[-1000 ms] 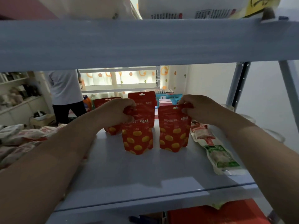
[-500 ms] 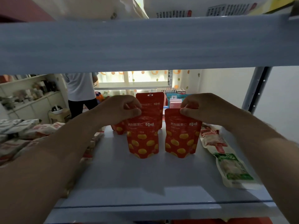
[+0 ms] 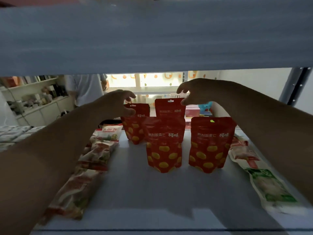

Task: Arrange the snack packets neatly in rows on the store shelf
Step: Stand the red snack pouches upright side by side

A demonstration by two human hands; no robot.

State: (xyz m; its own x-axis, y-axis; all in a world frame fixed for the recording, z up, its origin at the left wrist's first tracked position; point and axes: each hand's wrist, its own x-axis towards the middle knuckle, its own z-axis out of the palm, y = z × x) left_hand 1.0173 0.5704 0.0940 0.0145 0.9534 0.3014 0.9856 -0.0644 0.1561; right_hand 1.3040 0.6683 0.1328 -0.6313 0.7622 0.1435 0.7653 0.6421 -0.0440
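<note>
On the shelf (image 3: pixel 152 200) the front left pouch (image 3: pixel 163 145) and front right pouch (image 3: pixel 210 143) stand upright side by side, clear of all fingers. Behind them stand the rear left pouch (image 3: pixel 135 126) and rear right pouch (image 3: pixel 169 108). The left hand (image 3: pixel 116 103) hovers at the rear left pouch's top and the right hand (image 3: pixel 194 92) at the rear right pouch's top corner. Both arms reach forward, fingers spread and loosely curved, gripping nothing; whether they touch cannot be told

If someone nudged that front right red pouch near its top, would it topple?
Probably: the pouch stands upright on a narrow base, so a high push would likely tip it. Its creased, bulging sides suggest soft film that flexes rather than stiff card. Its flat faces mean it should not roll.
</note>
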